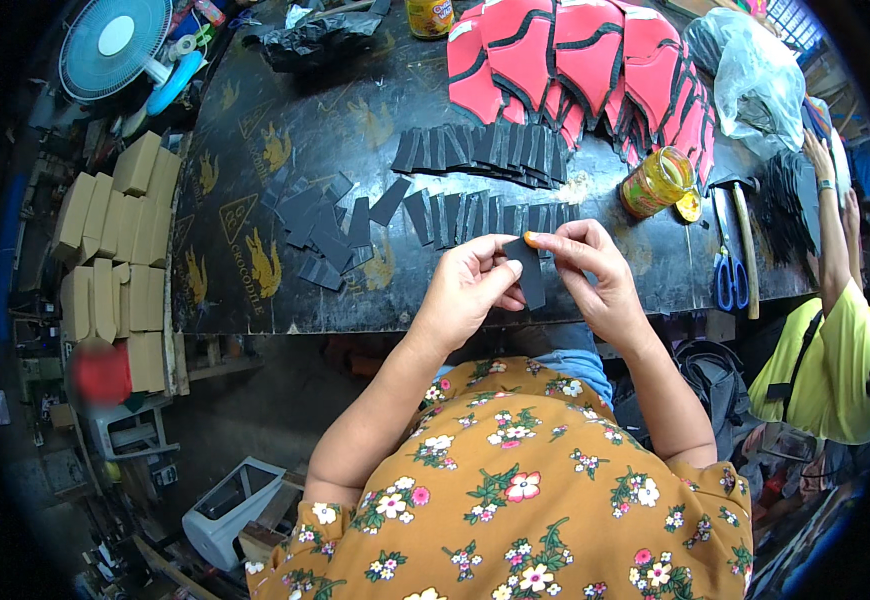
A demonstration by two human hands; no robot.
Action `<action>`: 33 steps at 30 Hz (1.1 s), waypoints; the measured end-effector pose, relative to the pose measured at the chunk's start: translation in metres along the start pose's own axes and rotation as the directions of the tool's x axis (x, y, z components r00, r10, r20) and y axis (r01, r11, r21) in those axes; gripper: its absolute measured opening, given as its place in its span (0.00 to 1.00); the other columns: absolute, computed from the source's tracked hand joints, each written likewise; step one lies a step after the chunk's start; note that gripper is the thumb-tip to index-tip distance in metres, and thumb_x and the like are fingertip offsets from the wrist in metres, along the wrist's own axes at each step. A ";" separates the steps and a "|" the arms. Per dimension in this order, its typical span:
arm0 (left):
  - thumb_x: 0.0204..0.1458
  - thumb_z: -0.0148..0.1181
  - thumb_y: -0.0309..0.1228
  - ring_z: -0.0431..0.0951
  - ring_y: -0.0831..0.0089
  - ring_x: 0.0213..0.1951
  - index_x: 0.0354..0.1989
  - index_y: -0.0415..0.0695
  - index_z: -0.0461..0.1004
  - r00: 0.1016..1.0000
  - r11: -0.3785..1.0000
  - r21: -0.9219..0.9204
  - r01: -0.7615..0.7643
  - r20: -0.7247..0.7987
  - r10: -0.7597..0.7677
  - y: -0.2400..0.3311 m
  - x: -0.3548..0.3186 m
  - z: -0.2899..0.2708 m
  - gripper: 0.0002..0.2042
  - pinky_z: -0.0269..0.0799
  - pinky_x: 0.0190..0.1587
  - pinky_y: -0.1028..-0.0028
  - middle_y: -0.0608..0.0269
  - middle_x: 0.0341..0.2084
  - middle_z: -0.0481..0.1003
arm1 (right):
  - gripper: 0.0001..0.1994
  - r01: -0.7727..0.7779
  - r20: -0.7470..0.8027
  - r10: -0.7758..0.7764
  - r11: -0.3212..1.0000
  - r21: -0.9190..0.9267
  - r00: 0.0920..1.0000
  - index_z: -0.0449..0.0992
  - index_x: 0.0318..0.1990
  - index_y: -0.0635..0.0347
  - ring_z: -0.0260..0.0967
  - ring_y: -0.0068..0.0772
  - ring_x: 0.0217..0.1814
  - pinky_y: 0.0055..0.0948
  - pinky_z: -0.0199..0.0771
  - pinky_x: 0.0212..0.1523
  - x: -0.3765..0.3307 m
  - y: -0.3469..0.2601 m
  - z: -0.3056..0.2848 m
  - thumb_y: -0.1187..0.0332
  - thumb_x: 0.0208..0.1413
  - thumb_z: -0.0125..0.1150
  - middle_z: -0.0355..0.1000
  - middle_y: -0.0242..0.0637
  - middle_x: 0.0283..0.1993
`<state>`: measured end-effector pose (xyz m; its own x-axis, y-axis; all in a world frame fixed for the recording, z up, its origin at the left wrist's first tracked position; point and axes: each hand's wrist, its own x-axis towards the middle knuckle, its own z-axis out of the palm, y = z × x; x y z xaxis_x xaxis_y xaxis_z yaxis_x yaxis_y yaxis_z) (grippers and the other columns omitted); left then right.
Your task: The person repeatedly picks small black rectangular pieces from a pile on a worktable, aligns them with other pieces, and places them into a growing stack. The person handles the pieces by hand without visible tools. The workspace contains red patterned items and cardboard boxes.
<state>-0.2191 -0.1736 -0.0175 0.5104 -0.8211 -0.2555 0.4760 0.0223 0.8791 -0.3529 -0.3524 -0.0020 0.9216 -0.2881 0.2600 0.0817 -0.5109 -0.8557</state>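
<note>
My left hand [467,290] pinches a small black flat strip [529,284] between thumb and fingers, just above the table's front edge. A finger of my right hand [600,272] reaches to the strip's upper end, its tip smeared orange-yellow. The other right fingers are bent, and I see nothing held in them. Behind my hands lies a row of overlapping black strips [445,218], partly hidden by my fingers. A longer row of black strips [485,150] lies beyond it. To the left, loose black pieces [325,237] are heaped. An open glass jar [650,185] of yellowish stuff leans at the right.
The dark table [245,200] bears stacked red-and-black pieces [595,55], blue-handled scissors [730,280], a wooden-handled hammer [747,250], a yellow lid [689,207] and a plastic bag [755,80]. Cardboard boxes [115,230] and a fan [115,45] stand left. Another person's arm [830,220] reaches in right.
</note>
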 end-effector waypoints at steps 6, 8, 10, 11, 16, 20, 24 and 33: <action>0.70 0.60 0.27 0.84 0.78 0.33 0.59 0.36 0.77 1.000 0.990 -0.140 0.008 -0.008 -0.009 0.003 0.002 -0.005 0.13 0.86 0.38 0.75 0.65 0.36 0.81 | 0.28 0.249 0.050 -0.245 0.926 -0.283 0.968 0.89 0.56 0.43 0.72 0.39 0.48 0.36 0.75 0.50 -0.010 -0.012 -0.011 0.85 0.49 0.67 0.74 0.35 0.46; 0.70 0.60 0.27 0.84 0.78 0.33 0.58 0.36 0.77 1.000 0.984 -0.178 0.005 -0.021 -0.009 0.004 0.003 -0.007 0.12 0.86 0.38 0.75 0.65 0.36 0.81 | 0.28 0.308 0.067 -0.303 0.890 -0.337 0.951 0.90 0.54 0.42 0.72 0.42 0.47 0.40 0.76 0.49 -0.016 -0.017 -0.014 0.82 0.45 0.70 0.75 0.34 0.45; 0.70 0.60 0.26 0.84 0.78 0.33 0.58 0.36 0.77 0.999 0.977 -0.213 0.009 -0.049 -0.020 0.006 0.004 -0.007 0.12 0.85 0.37 0.76 0.64 0.37 0.82 | 0.27 0.318 0.073 -0.312 0.881 -0.349 0.947 0.90 0.52 0.43 0.73 0.42 0.47 0.40 0.76 0.50 -0.024 -0.018 -0.018 0.82 0.43 0.71 0.75 0.35 0.45; 0.69 0.61 0.26 0.84 0.78 0.34 0.59 0.36 0.77 0.997 0.986 -0.166 -0.036 -0.075 0.024 0.006 0.006 -0.006 0.13 0.84 0.38 0.76 0.64 0.37 0.82 | 0.27 0.311 0.083 -0.302 0.879 -0.362 0.950 0.90 0.51 0.44 0.73 0.42 0.47 0.40 0.76 0.50 -0.028 -0.015 -0.020 0.82 0.42 0.71 0.75 0.35 0.45; 0.67 0.62 0.25 0.83 0.77 0.34 0.54 0.37 0.79 0.964 0.923 0.301 -0.240 -0.040 0.263 0.005 0.041 0.011 0.10 0.79 0.37 0.74 0.65 0.36 0.83 | 0.20 0.009 -0.260 -0.090 0.955 -0.297 0.961 0.87 0.52 0.57 0.75 0.41 0.50 0.35 0.76 0.53 -0.045 0.020 -0.033 0.85 0.53 0.64 0.74 0.41 0.48; 0.61 0.67 0.27 0.84 0.69 0.31 0.46 0.36 0.81 0.922 0.697 0.624 -0.354 0.107 0.372 -0.010 0.085 0.045 0.09 0.79 0.36 0.67 0.54 0.29 0.83 | 0.17 -0.107 -0.407 -0.002 0.964 -0.245 0.914 0.82 0.59 0.61 0.74 0.34 0.50 0.30 0.75 0.53 -0.058 0.050 -0.040 0.82 0.63 0.62 0.74 0.41 0.50; 0.57 0.67 0.25 0.86 0.48 0.35 0.44 0.37 0.81 0.845 0.431 0.800 -0.418 0.168 0.508 -0.024 0.106 0.062 0.09 0.81 0.40 0.55 0.46 0.31 0.83 | 0.20 -0.115 -0.469 -0.013 0.963 -0.244 0.883 0.80 0.62 0.61 0.72 0.29 0.48 0.27 0.74 0.50 -0.063 0.064 -0.039 0.82 0.64 0.62 0.73 0.37 0.49; 0.54 0.70 0.27 0.81 0.47 0.52 0.45 0.41 0.83 0.687 0.170 0.938 -0.302 0.090 0.721 0.033 0.061 -0.011 0.11 0.77 0.57 0.54 0.50 0.44 0.83 | 0.20 -0.102 -0.432 -0.005 0.969 -0.225 0.902 0.79 0.62 0.62 0.71 0.29 0.46 0.28 0.72 0.49 -0.058 0.060 -0.045 0.80 0.62 0.66 0.73 0.36 0.49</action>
<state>-0.1639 -0.2167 -0.0083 0.6291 -0.5995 0.4948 -0.7450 -0.2833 0.6039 -0.4187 -0.4024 -0.0480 0.6672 -0.6069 0.4319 -0.1008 -0.6480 -0.7550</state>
